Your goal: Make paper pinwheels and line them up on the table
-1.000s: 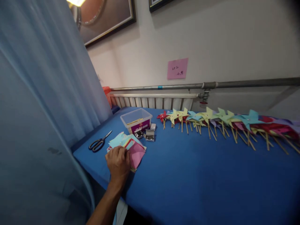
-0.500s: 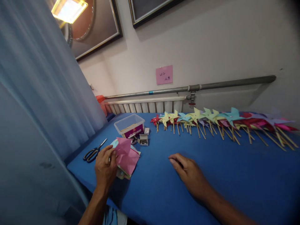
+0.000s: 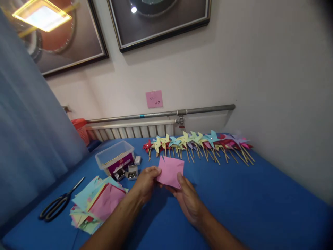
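Here are 2 hands on 1 pink paper square (image 3: pixel 170 170): left hand (image 3: pixel 147 181) pinching its left edge, right hand (image 3: pixel 189 198) gripping its lower right, above the blue tabletop (image 3: pixel 247 198). Pinwheels (image 3: pixel 195 138) crowd the tabletop's back edge; scissors (image 3: pixel 68 195) and a paper pile (image 3: pixel 109 201) lie toward its left edge, a plastic box (image 3: pixel 121 165) beyond.

Along the back edge of the worktop (image 3: pixel 247 208), pinwheels (image 3: pixel 185 139) in a row; toward the back left corner, a tub (image 3: pixel 122 165) with sticks (image 3: pixel 113 159) inside; before it and to its right, boxes (image 3: pixel 132 173); nearer the front left, a stack of paper (image 3: pixel 105 203), scissors (image 3: pixel 67 197) on its left; over the middle, a single sheet (image 3: pixel 170 170) between both hands (image 3: pixel 147 182).
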Demonstrator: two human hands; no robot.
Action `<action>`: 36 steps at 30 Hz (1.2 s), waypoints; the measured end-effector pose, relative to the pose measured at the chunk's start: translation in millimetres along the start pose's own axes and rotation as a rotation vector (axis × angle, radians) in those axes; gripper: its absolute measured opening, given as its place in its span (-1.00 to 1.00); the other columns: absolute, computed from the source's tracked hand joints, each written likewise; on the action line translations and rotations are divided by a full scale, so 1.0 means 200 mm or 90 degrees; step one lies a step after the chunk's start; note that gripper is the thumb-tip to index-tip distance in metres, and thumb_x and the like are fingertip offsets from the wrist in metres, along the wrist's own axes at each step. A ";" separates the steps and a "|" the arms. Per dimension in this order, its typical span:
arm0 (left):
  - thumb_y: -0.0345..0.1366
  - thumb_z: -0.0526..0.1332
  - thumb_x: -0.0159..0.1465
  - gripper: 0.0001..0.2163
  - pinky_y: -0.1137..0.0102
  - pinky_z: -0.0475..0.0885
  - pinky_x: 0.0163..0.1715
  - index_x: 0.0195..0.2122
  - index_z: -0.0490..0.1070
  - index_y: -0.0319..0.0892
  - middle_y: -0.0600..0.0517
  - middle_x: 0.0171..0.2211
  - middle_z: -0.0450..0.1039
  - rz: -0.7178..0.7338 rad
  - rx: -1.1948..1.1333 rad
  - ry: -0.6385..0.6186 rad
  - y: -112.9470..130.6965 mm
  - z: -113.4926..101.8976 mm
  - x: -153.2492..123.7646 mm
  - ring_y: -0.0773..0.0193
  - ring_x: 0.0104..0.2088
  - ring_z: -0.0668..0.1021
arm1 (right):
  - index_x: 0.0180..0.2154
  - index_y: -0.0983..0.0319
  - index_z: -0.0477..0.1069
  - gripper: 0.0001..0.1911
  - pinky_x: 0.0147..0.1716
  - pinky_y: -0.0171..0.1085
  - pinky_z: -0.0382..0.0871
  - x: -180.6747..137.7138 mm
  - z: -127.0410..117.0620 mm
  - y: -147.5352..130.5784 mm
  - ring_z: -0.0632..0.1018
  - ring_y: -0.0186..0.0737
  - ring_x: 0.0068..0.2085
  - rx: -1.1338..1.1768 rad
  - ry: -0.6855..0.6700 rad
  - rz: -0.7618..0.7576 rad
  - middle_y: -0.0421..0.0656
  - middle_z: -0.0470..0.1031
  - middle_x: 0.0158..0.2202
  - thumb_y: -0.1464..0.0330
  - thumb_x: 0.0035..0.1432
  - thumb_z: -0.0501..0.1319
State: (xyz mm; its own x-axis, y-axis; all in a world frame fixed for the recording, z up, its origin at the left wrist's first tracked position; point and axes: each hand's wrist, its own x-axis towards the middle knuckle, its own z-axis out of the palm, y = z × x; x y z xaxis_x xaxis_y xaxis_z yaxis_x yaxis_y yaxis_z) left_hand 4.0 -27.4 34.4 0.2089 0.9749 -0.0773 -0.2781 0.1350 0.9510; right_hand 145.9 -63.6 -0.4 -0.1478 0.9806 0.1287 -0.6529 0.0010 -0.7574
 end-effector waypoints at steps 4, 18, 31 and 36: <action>-0.04 0.42 0.01 -0.63 0.46 0.23 -0.57 -0.57 0.36 -0.23 0.10 -0.66 0.31 0.019 0.057 0.014 -0.12 -0.02 0.06 0.40 -0.63 0.33 | -0.14 0.21 0.55 -0.56 0.00 -0.02 0.40 0.03 -0.03 -0.01 0.56 0.06 0.01 -0.021 0.104 0.012 -0.03 0.65 -0.13 0.06 0.04 0.39; -0.07 0.48 -0.14 -0.62 0.50 0.12 -0.60 -0.54 0.38 -0.23 0.15 -0.66 0.31 0.028 0.101 0.062 -0.18 -0.07 0.10 0.46 -0.65 0.26 | -0.21 0.29 0.57 -0.51 -0.27 -0.19 0.44 0.08 -0.14 0.02 0.63 -0.08 -0.30 -0.194 0.139 0.097 -0.05 0.67 -0.29 0.05 -0.07 0.45; -0.19 0.29 0.09 -0.81 0.48 0.18 -0.53 -0.49 0.41 -0.22 0.15 -0.59 0.28 0.169 0.276 0.121 -0.16 -0.07 0.06 0.41 -0.55 0.28 | -0.23 0.29 0.56 -0.56 -0.37 -0.27 0.37 0.06 -0.12 0.01 0.56 -0.21 -0.41 -0.147 0.076 0.156 -0.09 0.63 -0.39 0.09 -0.04 0.43; -0.30 0.24 0.16 -0.89 0.44 0.31 -0.38 -0.38 0.51 -0.21 0.07 -0.45 0.44 0.241 0.322 0.101 -0.17 -0.07 0.06 0.33 -0.42 0.42 | -0.25 0.27 0.55 -0.55 -0.44 -0.31 0.33 0.06 -0.12 0.01 0.50 -0.28 -0.47 -0.175 0.118 0.185 -0.15 0.58 -0.46 0.08 -0.09 0.44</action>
State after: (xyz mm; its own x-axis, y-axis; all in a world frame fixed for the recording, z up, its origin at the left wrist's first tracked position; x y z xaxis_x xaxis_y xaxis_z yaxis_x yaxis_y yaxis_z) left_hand 2.6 -18.7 -3.6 0.0311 0.9583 0.2840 0.1778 -0.2849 0.9419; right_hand 160.6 -47.1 -15.0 -0.1434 0.9664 -0.2132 -0.3778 -0.2525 -0.8908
